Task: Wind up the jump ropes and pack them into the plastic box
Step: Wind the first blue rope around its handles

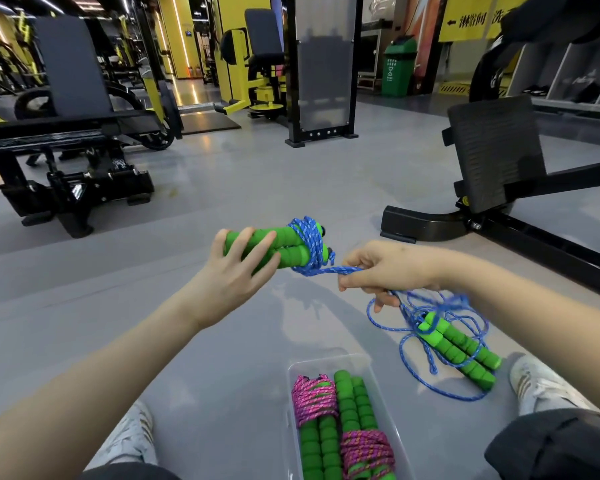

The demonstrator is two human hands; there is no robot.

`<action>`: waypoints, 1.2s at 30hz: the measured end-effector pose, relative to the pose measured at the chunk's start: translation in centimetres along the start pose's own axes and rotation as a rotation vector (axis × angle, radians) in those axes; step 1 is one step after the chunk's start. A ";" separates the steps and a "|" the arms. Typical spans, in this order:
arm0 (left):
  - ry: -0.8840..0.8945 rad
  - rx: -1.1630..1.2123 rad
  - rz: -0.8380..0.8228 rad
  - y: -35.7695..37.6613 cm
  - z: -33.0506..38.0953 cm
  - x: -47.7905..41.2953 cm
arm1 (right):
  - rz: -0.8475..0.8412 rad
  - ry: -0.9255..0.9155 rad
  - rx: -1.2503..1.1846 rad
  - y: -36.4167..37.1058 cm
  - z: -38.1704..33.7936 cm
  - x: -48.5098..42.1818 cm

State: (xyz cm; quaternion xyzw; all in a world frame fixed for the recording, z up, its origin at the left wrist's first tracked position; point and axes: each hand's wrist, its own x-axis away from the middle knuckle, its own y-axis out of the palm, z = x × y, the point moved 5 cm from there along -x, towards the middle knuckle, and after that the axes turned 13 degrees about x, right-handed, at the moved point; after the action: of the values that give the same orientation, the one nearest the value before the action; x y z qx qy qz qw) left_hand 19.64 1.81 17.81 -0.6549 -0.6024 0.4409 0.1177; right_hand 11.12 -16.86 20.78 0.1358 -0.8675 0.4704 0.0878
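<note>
My left hand [238,268] grips the two green foam handles [284,245] of a blue jump rope, held side by side above the floor. Blue cord [309,242] is wrapped several turns around their right ends. My right hand [383,271] pinches the taut doubled cord just right of the handles. A second blue rope lies loose on the floor at the right, its green handles [461,351] amid tangled cord [430,334]. The clear plastic box [293,368] sits between my legs and holds two wound pink ropes with green handles [352,403].
I sit on a grey gym floor. A black bench frame [492,157] stands at the right, a black weight machine [73,188] at the left, a rack upright [321,71] ahead. My white shoes [541,382] flank the box.
</note>
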 end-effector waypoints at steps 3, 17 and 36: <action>0.112 0.027 -0.026 0.1 0.9 0.7 | 0.042 -0.066 0.186 -2.0 -0.9 0.7; 0.305 0.261 0.249 -3.9 5.9 -1.2 | 0.594 -0.129 0.532 -4.6 5.1 -0.3; -0.204 0.154 0.227 -1.2 -0.2 -1.5 | 0.759 0.027 -0.136 2.3 2.7 -0.5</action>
State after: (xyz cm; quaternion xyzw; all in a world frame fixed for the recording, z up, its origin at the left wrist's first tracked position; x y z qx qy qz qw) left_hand 19.18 0.87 19.42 -0.6598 -0.4976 0.5604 0.0552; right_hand 10.80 -17.81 17.37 -0.2072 -0.8841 0.4127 -0.0721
